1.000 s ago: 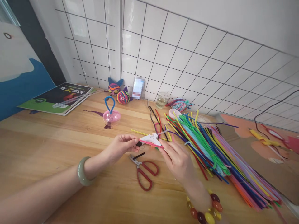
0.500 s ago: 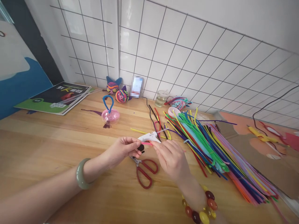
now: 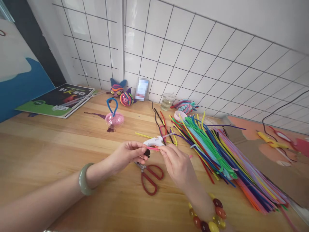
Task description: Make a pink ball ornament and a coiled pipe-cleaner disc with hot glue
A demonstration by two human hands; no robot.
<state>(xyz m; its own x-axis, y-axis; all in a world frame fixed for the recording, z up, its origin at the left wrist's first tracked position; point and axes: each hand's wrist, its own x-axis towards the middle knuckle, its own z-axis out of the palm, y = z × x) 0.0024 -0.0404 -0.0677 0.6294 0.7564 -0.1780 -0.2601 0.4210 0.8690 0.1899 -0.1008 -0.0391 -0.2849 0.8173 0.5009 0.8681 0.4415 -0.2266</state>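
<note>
A short pink pipe cleaner [image 3: 153, 149] is stretched between my two hands over the table. My left hand [image 3: 132, 152] pinches its left end between thumb and forefinger. My right hand [image 3: 177, 162] grips the other end with closed fingers. By my left fingertips is a small round black piece [image 3: 147, 152]; I cannot tell whether it is held. Just behind the pink strand lies a white glue gun [image 3: 154, 141], partly covered by my hands. Scissors with red handles [image 3: 150, 183] lie on the table below, their blades partly hidden under my left hand.
A big bundle of coloured pipe cleaners [image 3: 217, 154] spreads at the right, beyond it a yellow glue gun [image 3: 270, 140]. Behind are a pink clear bowl [image 3: 114, 120] with a blue loop, a glass jar [image 3: 167, 102], a phone [image 3: 142, 89], and striped ornaments [image 3: 126, 98]. A book [image 3: 58, 100] lies left.
My hands keep their hold on the pink pipe cleaner and have barely moved. The black piece by my left fingertips has shifted slightly to the right.
</note>
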